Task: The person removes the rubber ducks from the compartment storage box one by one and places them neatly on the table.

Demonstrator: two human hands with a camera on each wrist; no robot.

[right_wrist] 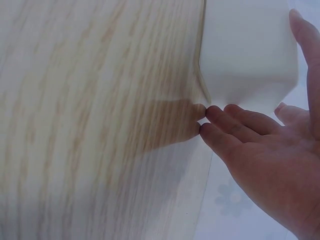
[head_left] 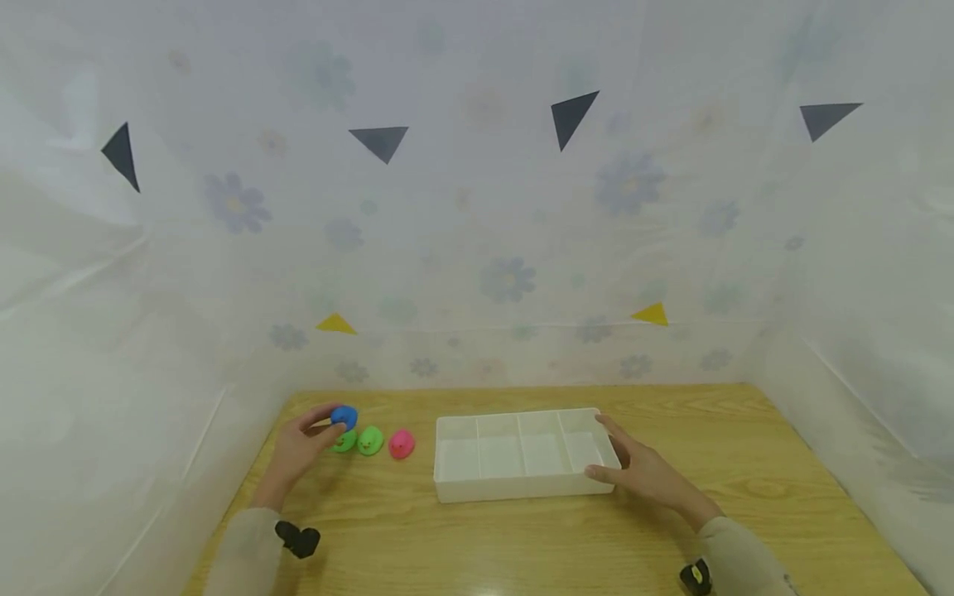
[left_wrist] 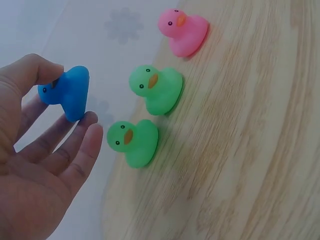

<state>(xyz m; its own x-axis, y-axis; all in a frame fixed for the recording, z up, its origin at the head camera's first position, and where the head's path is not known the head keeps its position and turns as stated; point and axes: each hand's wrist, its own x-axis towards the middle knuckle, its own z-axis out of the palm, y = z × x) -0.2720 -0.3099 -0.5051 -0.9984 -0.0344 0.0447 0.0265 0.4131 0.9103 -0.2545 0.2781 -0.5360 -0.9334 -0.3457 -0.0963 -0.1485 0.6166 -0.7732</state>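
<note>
My left hand (head_left: 296,451) pinches a blue rubber duck (left_wrist: 76,92) between thumb and fingers, raised off the wooden table and tipped on its side in the left wrist view. Just beneath it in the head view stands a green rubber duck (left_wrist: 134,145). A second green duck (left_wrist: 159,89) and a pink duck (left_wrist: 185,32) continue the row to the right. My right hand (head_left: 648,473) holds the right end of a white divided tray (head_left: 522,487), thumb at the front corner and a finger at the back corner. Up close, its other fingertips meet the tray's end wall (right_wrist: 247,45).
The wooden table (head_left: 477,538) carries the tray right of the ducks. A pale flowered sheet (head_left: 477,248) hangs behind and on both sides, with black and yellow triangles stuck on it. Each sleeve has a dark wrist device (head_left: 298,539) near it.
</note>
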